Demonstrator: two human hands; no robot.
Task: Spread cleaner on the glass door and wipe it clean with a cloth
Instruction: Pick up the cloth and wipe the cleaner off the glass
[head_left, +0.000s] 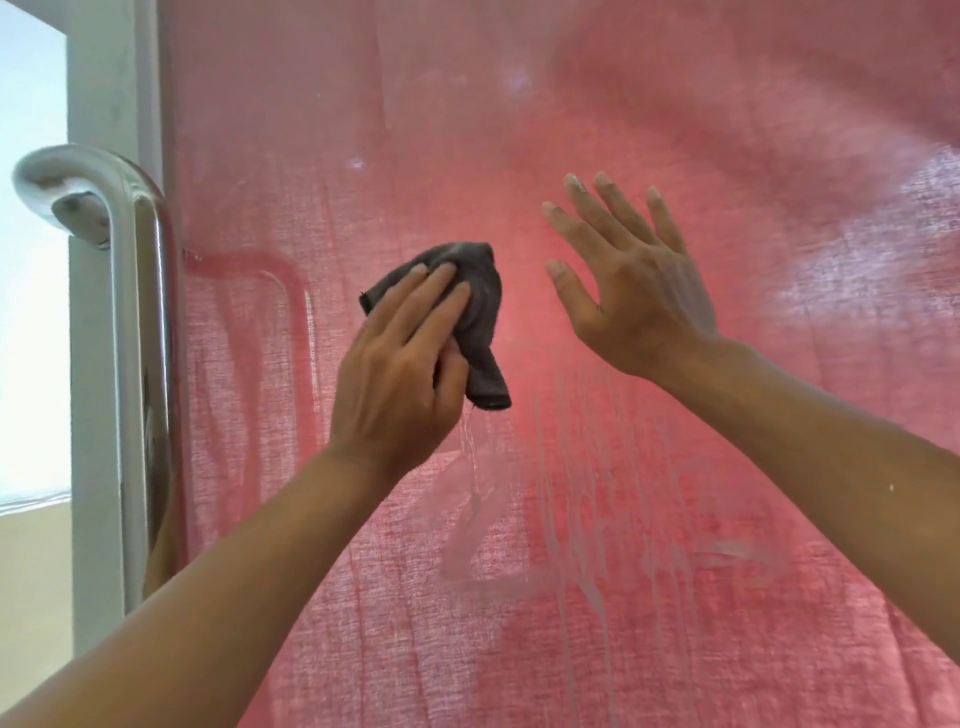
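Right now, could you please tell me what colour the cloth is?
Dark grey cloth, under the left hand; head view.

Chrome pull handle (137, 332) upright at left by pale frame (101, 104); pink curtain (675, 130) hangs behind, w/ folds.

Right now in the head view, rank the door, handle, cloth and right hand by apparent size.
1. Door, fills the frame.
2. Handle.
3. Right hand.
4. Cloth, partly hidden by the left hand, so its ranking below the right hand is unsure.
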